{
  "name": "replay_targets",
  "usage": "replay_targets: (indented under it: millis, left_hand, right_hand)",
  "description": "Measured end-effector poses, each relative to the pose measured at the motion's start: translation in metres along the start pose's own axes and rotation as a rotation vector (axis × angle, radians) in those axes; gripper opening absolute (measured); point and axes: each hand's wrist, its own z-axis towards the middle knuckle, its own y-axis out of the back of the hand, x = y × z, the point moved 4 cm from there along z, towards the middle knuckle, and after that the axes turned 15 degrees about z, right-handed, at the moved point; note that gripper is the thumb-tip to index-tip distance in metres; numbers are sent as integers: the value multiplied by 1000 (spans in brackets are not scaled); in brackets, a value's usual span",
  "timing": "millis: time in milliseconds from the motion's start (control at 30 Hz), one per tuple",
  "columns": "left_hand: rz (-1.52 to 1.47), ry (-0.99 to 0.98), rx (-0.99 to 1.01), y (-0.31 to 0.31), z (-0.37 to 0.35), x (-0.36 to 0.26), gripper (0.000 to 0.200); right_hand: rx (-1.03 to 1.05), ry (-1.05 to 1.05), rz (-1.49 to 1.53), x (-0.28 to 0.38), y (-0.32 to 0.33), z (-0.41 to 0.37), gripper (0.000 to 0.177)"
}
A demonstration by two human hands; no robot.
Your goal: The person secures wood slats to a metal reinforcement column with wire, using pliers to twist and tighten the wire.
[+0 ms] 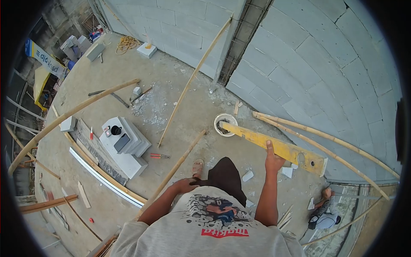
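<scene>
Yellow level (250,137) held beside the block wall (299,64).
Right hand (273,162) clasped the yellow level; left hand (185,185) lay on the thigh, grip unreadable.

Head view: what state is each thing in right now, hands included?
right hand: closed around the yellow level
yellow level: held up off the floor
left hand: resting on the thigh, holding nothing
white bucket: upright, uncovered, dark mix inside
red pliers: lying flat on the floor
rope: coiled on the floor
</scene>
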Motion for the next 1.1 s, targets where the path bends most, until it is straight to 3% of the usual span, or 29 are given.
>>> replay_targets:
  millis: [33,100,233,333,400,467,533,633,833,900,1000,1100]
  left_hand:
    - [-13,9,5,-2,8,3,53]
    - [-103,-261,-85,-7,30,2,44]
    - [-289,-272,-86,7,68,4,34]
    - [-313,-158,-107,22,104,0,31]
    - [-842,121,-109,45,120,0,28]
    - [-1044,65,-267,85,134,-28,26]
    - [-1142,34,-73,133,135,-65,24]
    - [-980,-53,-129,189,134,-84,24]
    - [-681,182,-264,238,138,-87,24]
    - [-555,305,-379,271,137,-91,26]
    - [-522,327,-464,316,135,-93,26]
    - [-466,280,-425,342,138,-85,27]
  right_hand:
    - [34,30,3,8,-21,11,47]
    - [85,47,-1,6,-57,39,46]
    - [192,78,85,-15,-117,100,39]
    - [252,20,69,-26,-152,151,36]
    - [298,-45,87,-36,-167,171,36]
    - [335,-75,91,-38,-190,194,35]
    - [394,-43,73,-49,-196,206,38]
    - [508,10,72,-76,-225,238,42]
    - [570,-41,-14,-81,-265,254,38]
    - [540,-5,-64,-84,-270,258,38]
    - [471,69,-130,-98,-278,262,38]
    - [347,9,-48,-126,-292,266,39]
